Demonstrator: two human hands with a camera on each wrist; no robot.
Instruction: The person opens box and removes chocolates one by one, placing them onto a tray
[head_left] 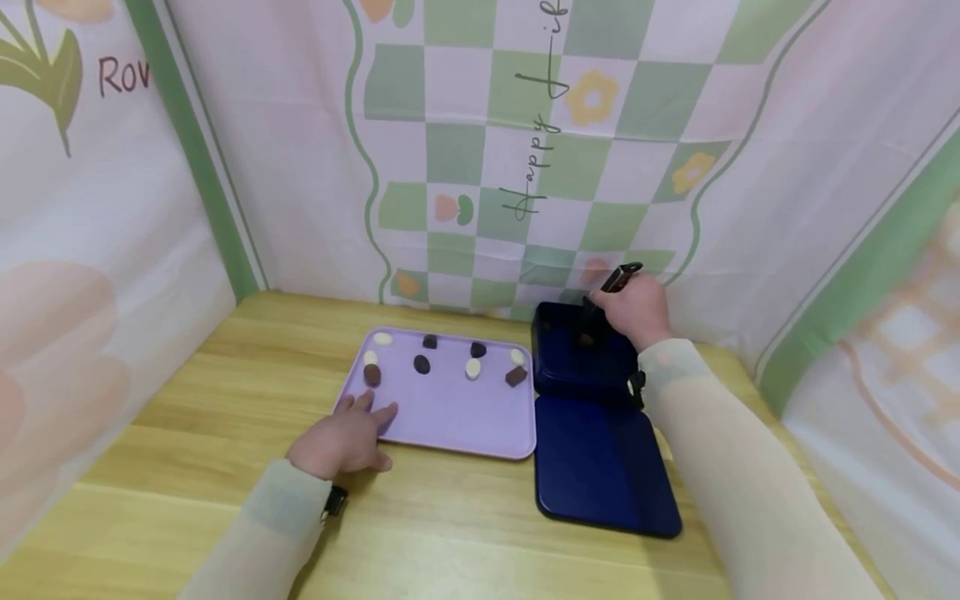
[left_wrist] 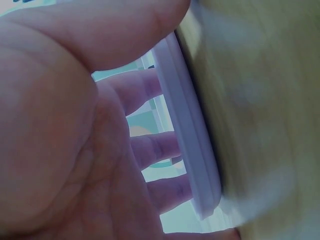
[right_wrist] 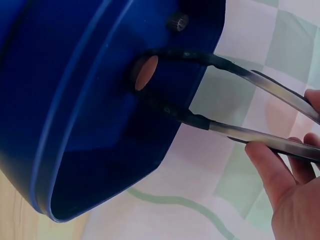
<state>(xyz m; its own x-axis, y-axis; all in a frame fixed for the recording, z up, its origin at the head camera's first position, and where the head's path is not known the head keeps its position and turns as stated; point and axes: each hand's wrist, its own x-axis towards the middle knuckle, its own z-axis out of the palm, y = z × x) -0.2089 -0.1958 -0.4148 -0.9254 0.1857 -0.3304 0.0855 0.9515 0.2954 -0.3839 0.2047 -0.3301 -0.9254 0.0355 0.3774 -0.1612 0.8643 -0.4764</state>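
My right hand (head_left: 639,310) grips black-and-metal tongs (right_wrist: 240,131), whose dark tips reach down into a navy-blue box (head_left: 581,379). Between the tips sits a brown oval piece (right_wrist: 146,73) that looks like chocolate; both tips appear to touch it. A dark ridged piece (right_wrist: 177,22) lies further along inside the box. My left hand (head_left: 339,440) rests at the near left corner of a lilac tray (head_left: 457,421), its fingers stretched over the rim and the thumb outside it. White, brown and near-black chocolate-like pieces, such as a white oval (head_left: 472,368), stand scattered on the tray's far half.
A navy lid (head_left: 600,467) lies flat in front of the box, close beside the tray's right edge. Wood-grain table (head_left: 427,525) surrounds them. A patterned cloth (head_left: 517,167) hangs right behind the box and tray, with more cloth at both sides.
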